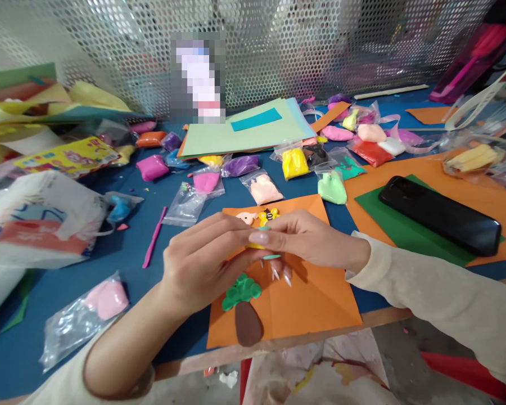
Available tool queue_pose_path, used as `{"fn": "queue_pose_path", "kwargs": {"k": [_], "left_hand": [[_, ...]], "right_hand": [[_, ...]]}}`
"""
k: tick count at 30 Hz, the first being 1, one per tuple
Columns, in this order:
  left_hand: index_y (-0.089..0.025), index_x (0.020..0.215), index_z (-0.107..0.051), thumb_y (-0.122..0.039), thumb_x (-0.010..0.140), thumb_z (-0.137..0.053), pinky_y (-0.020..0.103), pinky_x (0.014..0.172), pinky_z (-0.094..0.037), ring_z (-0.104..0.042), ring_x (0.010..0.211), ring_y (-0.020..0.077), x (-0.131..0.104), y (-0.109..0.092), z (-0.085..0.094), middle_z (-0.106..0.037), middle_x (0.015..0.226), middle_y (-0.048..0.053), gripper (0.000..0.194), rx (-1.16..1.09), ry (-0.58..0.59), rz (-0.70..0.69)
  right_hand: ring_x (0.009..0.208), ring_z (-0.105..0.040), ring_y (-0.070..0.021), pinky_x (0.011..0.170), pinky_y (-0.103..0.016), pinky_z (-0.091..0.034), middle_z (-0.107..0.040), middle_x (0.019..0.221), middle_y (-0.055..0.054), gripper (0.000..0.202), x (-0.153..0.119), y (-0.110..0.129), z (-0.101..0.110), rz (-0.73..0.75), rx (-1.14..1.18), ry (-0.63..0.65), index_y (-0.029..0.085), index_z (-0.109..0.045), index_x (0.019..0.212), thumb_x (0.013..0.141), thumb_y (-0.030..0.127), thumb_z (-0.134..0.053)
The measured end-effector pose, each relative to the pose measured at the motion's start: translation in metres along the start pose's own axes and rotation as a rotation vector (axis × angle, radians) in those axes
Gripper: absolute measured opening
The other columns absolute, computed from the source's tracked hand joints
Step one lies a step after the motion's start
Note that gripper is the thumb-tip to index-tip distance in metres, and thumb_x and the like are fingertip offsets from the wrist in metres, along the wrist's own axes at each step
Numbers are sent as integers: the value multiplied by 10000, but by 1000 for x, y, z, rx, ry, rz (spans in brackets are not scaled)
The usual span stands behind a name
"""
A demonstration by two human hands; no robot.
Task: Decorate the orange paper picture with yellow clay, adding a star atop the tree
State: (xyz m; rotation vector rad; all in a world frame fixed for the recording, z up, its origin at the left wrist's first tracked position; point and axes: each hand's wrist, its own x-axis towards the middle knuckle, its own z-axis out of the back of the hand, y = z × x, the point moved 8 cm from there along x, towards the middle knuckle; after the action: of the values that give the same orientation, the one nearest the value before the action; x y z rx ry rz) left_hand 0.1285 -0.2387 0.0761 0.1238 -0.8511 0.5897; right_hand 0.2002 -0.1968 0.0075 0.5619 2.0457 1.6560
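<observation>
My left hand and my right hand meet over an orange paper sheet, fingers closed together. Between their fingertips shows a bit of yellow clay, mostly hidden. Mint green shows at the left fingertips; I cannot tell whether it is clay or nails. On the sheet below lies a clay tree with a green crown and brown trunk. Just beyond my fingers are a yellow-and-black clay bee and a pale pink clay shape, partly covered.
Bagged clay lies around: yellow, light green, pale pink and pink. A magenta clay tool is at left, near a white plastic bag. A black phone rests on green paper at right. Behind stands a perforated metal panel.
</observation>
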Motion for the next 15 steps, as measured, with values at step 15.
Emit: {"fn": "queue_pose_path", "kwargs": {"k": [15], "left_hand": [[-214,827,-687,-247,835,-614,200,483,-474,-593,565,94,-16,48,18,-686,694,-20,80,-178,-221,544]], "right_hand": [[475,-560,-49,512,-169,-467,-580,585,28,257,-24,32,84,369,-132,-823,144,-542,615,855,227,-583]]}}
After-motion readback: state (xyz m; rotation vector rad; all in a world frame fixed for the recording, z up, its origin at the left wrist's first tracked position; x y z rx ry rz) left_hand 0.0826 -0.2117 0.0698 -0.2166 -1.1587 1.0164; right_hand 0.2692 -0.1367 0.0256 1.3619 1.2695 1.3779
